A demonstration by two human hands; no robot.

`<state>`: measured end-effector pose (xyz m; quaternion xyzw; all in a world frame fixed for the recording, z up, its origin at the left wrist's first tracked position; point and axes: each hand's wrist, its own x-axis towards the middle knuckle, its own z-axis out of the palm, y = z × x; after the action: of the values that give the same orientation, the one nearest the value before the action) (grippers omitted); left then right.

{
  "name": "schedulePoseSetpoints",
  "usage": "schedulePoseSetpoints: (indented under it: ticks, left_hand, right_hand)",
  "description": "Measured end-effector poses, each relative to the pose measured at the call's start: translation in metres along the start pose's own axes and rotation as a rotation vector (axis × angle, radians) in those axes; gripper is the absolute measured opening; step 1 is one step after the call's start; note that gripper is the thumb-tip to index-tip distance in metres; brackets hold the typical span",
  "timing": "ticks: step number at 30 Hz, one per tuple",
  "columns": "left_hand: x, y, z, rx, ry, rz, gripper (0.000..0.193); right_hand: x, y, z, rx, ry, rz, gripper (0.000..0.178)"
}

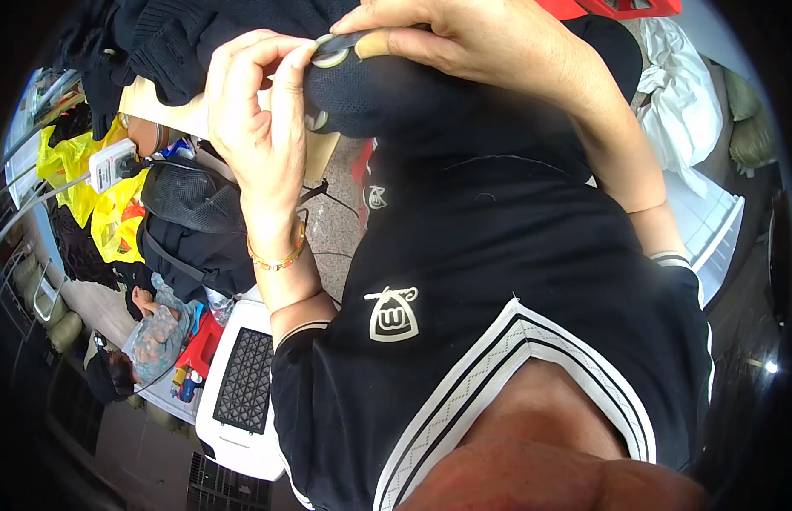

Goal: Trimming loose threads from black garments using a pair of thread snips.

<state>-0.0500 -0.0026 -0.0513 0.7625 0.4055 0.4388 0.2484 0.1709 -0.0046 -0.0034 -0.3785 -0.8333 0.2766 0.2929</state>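
Note:
A dark navy knit garment [353, 102] lies across my lap, with pale round buttons along its edge. My left hand [260, 111] is closed, thumb and forefinger pinching that edge beside one button [331, 60]. From the other side my right hand [464, 38] also grips the edge, its thumb in a tan finger cover [373, 44] pressed close to the button. Another button [317, 122] shows lower on the garment, below the left fingertips. Whether anything small sits between the fingers cannot be made out.
More dark knitwear [162, 64] is heaped at the far left on a pale wooden board [187, 117]. Left of me are a white power socket [112, 165], yellow plastic bags [68, 175] and a black mesh bag [192, 200]. Another person [157, 341] is farther left. A white bag [681, 98] lies right.

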Motion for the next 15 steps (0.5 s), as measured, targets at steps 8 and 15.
schedulePoseSetpoints:
  ticks: [8, 15]
  left_hand:
    - [-0.008, 0.006, -0.012, -0.334, -0.007, -0.441, 0.022]
    - [-0.010, 0.013, -0.024, -0.441, -0.220, -0.494, 0.032]
  right_hand:
    - [-0.006, 0.014, 0.015, 0.110, 0.294, -0.174, 0.027]
    - [-0.007, -0.001, 0.016, -0.061, 0.202, -0.119, 0.030]
